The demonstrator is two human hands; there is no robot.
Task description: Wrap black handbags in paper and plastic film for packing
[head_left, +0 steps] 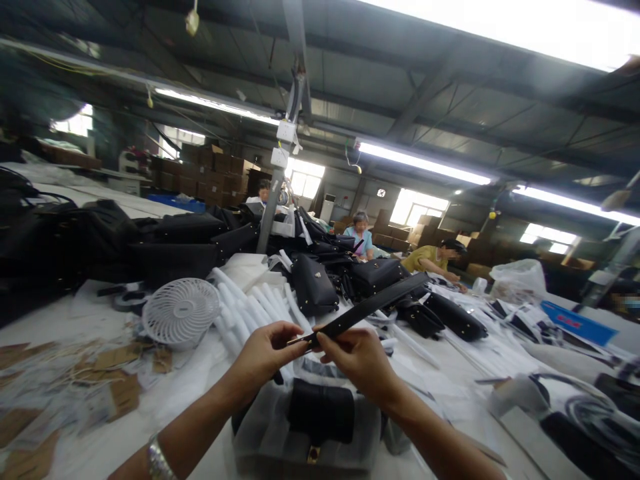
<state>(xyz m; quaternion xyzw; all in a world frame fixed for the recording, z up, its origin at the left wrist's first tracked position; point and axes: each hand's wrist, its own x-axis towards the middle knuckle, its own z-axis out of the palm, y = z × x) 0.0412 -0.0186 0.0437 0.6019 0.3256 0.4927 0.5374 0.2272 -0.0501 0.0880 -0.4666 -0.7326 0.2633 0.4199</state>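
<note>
Black strap [373, 305] up in the air over the near middle of the table, slanting far right. Left hand [270, 350] pinching its near end, thumb and fingers closed on it; right hand [361, 360] gripping the strap just beside. Below, near: black bag [321, 415] partly in whitish wrap, gold clasp [313, 455] showing. Left: white fan [181, 312], brown tags [125, 395] nearer. White rolls [257, 307] right of fan. Far: three co-workers past heaped black bags.

The head camera looks forward and down, near above the white flat table [220, 460], and upward includes the grey metal ceiling [330, 40], perhaps slightly tilted in blur.
</note>
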